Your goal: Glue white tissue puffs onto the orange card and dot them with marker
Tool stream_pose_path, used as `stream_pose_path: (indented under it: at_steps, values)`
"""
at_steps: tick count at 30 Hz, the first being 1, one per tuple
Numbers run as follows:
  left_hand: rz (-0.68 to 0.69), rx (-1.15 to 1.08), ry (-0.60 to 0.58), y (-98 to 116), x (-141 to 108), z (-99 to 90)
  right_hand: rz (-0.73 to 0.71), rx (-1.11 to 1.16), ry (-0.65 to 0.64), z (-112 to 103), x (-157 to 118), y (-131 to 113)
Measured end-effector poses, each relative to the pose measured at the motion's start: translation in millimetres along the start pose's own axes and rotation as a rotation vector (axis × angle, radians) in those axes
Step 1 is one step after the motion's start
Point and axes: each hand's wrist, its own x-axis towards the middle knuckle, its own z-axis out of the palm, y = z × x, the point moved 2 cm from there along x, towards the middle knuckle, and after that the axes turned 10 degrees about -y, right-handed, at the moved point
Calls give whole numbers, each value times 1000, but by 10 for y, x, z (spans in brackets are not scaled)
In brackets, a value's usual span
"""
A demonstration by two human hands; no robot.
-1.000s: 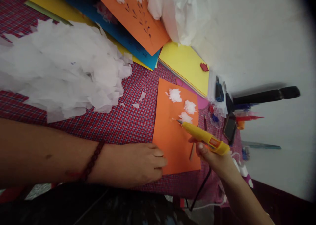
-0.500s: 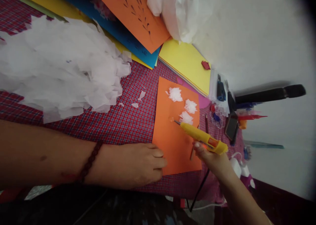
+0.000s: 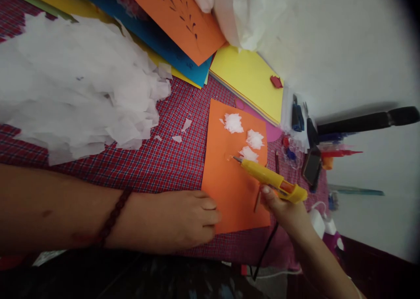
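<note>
An orange sheet [image 3: 229, 198] lies on the checked cloth, with three white crumpled paper tufts [image 3: 233, 123] on its upper part. My left hand [image 3: 192, 220] rests at its lower left edge, fingers curled and pressed together over the paper. My right hand [image 3: 284, 209] is wrapped round a yellow glue gun [image 3: 265, 174] above the right part of the sheet. The gun's metal nozzle points left, beside a small clear ring of glue [image 3: 229, 157] below and left of the tufts. A thin brown stick [image 3: 257, 202] shows partly under the gun.
A heap of white paper pieces [image 3: 82, 89] covers the left of the checked cloth [image 3: 170, 154]. Coloured sheets [image 3: 197, 36] and a yellow pad [image 3: 249, 80] lie beyond. A phone [image 3: 311, 165], pens and a stapler [image 3: 297, 117] stand by the wall; a black cord [image 3: 265, 251] hangs below the gun.
The camera view has shifted slightly. Both hands keep their grips, and the nozzle remains beside the clear glue ring.
</note>
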Motion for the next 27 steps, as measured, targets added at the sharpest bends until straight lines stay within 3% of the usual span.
stream_pose_path:
  at_steps: [5,10,15,20,25,26,27]
  values:
    - [4,-14,-9,-5,-3,-20,-96,-49,-37,30,-70,-45]
    - [8,-3,-39,-10,-2,-6,-202,-259,-120,96,-124,-23]
    - [3,-13,-81,-14,-4,-3,-184,-264,-155,63,-93,2]
    - [28,9,-79,-23,-1,3,-87,-223,-342,-175,127,-193]
    - [34,-2,-163,-34,-4,-2,-230,-429,-520,-356,479,-520]
    - [29,-6,-183,-36,-7,-14,-229,-421,-520,-351,509,-543]
    - [24,-9,-194,-37,-9,-30,-215,-365,-401,-350,522,-554]
